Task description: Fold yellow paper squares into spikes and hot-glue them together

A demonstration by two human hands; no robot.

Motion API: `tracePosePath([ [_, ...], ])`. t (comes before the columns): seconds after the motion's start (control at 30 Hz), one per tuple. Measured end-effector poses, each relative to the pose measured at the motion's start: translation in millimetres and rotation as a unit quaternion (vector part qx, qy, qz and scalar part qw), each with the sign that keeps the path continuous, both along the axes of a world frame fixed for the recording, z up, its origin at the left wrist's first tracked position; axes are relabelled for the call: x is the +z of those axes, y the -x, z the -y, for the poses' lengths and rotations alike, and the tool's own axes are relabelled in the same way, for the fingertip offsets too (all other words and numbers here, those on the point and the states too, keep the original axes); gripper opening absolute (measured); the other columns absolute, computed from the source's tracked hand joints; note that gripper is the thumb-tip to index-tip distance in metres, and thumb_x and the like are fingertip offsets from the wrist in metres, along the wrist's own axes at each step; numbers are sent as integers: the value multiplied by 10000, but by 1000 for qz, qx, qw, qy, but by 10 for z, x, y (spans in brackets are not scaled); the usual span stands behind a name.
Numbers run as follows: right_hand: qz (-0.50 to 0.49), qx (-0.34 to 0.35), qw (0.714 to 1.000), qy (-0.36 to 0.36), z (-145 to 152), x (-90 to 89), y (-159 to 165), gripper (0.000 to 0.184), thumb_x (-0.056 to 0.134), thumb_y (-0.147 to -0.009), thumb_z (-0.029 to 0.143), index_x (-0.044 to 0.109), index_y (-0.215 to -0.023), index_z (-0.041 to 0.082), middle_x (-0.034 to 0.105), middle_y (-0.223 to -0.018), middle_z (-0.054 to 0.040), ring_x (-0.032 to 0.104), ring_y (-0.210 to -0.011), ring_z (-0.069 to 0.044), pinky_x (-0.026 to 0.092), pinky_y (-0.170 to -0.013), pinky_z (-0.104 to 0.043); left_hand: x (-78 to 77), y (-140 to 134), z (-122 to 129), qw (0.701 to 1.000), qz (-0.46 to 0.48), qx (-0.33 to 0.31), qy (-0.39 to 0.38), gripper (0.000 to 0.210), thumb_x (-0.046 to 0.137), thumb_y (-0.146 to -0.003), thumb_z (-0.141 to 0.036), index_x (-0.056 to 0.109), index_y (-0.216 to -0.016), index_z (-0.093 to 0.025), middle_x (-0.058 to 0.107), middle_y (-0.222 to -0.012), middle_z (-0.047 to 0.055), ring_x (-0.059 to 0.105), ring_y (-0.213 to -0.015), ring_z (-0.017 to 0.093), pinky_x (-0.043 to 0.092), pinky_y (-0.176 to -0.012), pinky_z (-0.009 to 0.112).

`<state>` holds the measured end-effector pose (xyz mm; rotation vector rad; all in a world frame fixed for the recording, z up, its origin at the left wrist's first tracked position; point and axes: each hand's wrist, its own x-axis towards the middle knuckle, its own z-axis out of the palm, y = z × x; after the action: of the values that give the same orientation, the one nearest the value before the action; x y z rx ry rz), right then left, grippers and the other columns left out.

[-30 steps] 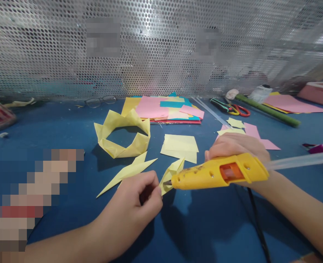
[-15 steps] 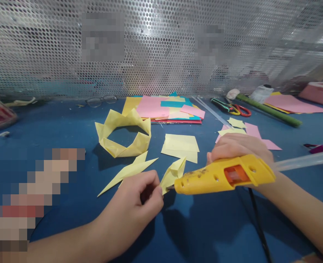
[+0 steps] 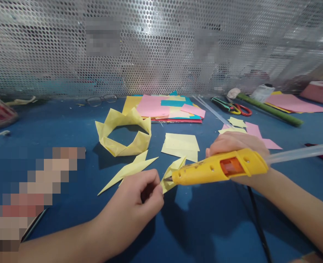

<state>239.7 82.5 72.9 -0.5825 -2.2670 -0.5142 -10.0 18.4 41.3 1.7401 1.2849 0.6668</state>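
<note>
Between the thumb and fingers of my left hand (image 3: 139, 204) is one end of a small folded yellow paper piece (image 3: 175, 166). My right hand (image 3: 236, 142) is wrapped round a yellow glue gun (image 3: 199, 173), with a clear glue stick (image 3: 301, 153) jutting from its back. The gun's metal nozzle lies at the paper's near side; whether it touches cannot be made out. Beyond my left hand lies a pointed folded yellow paper shape (image 3: 131, 170). Behind that stands a ring of folded yellow paper (image 3: 123, 149) with pointed tips.
Yellow paper sheets (image 3: 180, 144) lie ahead of the gun, with a coloured paper stack (image 3: 153, 107) farther back. Scissors (image 3: 243, 109), a cutter (image 3: 221, 105) and a green stem (image 3: 273, 111) lie at back right. The gun's black cord (image 3: 257, 226) hangs below. A perforated metal screen (image 3: 161, 47) closes the back.
The glue gun has shifted slightly left and up, so its nozzle lies farther over the folded paper. My left hand stays almost still.
</note>
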Motion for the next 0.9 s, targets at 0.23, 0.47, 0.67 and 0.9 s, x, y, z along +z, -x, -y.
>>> tracePosePath([
  [0.23,8,20,1000,0,-7,4,15,130,540,-887,222,454,-793,244,597,-580,58,509,-463,-114,384,-465,-236,-9,10,-9,1000,-4,2,-5,242,433,-844,-328,386,-628,-229,366,-574,-85,343,-554,93,266,-516,219],
  [0.47,13,37,999,6,-7,18,3,123,539,-874,173,469,-796,237,598,-598,52,496,-494,-111,396,-488,-231,-7,-2,-15,1000,-8,2,-10,233,434,-839,-327,387,-633,-228,353,-571,-88,328,-546,88,259,-504,212],
  [0.67,-6,34,999,14,10,-13,-6,144,558,-835,135,467,-798,241,576,-598,47,475,-496,-122,380,-486,-251,-18,15,16,1000,-24,1,-19,231,407,-840,-330,377,-633,-231,340,-568,-88,320,-538,86,262,-495,210],
  [0.9,-4,9,996,85,19,12,12,107,587,-798,198,489,-759,220,614,-701,8,568,-550,-114,434,-520,-237,14,-1,-1,992,-108,-41,-54,239,363,-885,-324,397,-667,-233,413,-628,-69,410,-584,102,314,-541,230],
])
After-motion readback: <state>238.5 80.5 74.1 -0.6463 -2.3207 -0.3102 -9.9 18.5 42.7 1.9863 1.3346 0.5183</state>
